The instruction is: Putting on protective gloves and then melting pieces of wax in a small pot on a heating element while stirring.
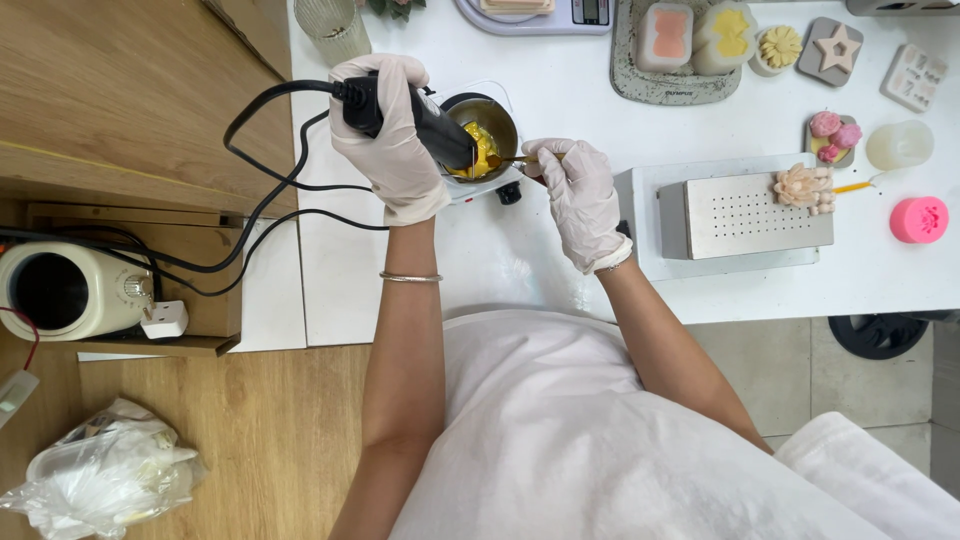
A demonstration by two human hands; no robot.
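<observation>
Left hand [392,135] grips black heat tool [415,120], nozzle over small pot [488,128] of yellow wax [482,148]; right hand [578,195] pinches stirrer [517,159]. Best: keep nozzle off rim, stir slowly.

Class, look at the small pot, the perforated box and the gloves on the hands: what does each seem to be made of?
Small pot: likely metal, with a shiny grey rim.
Perforated box: probably brushed steel, matte silver with rows of punched holes.
Gloves on the left hand and right hand: thin latex-like rubber, whitish and wrinkled.
</observation>
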